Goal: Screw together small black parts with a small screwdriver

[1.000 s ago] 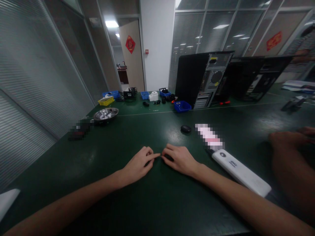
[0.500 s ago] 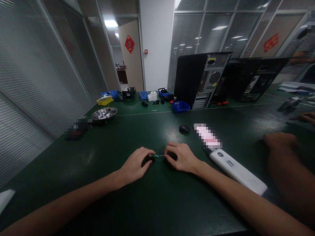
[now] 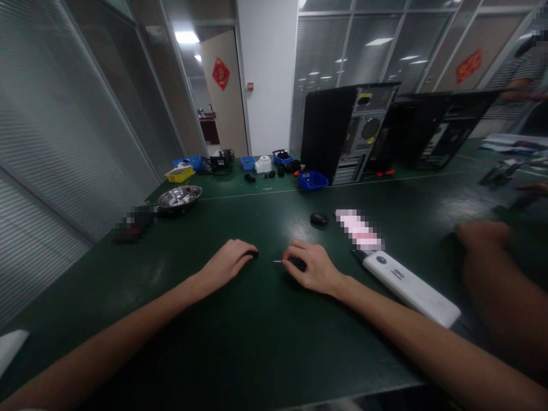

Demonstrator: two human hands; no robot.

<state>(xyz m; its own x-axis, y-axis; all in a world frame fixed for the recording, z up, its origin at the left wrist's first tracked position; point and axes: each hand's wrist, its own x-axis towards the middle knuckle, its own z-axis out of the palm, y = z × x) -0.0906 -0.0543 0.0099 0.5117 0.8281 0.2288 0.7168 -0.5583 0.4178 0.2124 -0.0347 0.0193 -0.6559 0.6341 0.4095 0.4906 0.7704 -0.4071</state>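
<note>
My right hand (image 3: 314, 265) is closed in a pinch over the green tabletop (image 3: 240, 342). From its fingertips a thin, pale metal rod (image 3: 277, 261) sticks out to the left; any handle is hidden by the fingers. Apart from it, on the left, my left hand (image 3: 225, 262) has thumb and fingers drawn together, with a dark gap between them. What these fingers hold, if anything, is too small to make out. Beyond my right hand lies a black computer mouse (image 3: 319, 219).
A long white device (image 3: 413, 288) lies beside my right forearm. A co-worker's arm (image 3: 488, 251) rests at the right. Farther off are a metal bowl (image 3: 180, 197), a blue tray (image 3: 312, 181), small black parts and a black computer tower (image 3: 329, 134).
My left hand has drawn back to the left, and its fingers have come closer together. The small green piece between my hands is out of sight. The rod stays in my right hand.
</note>
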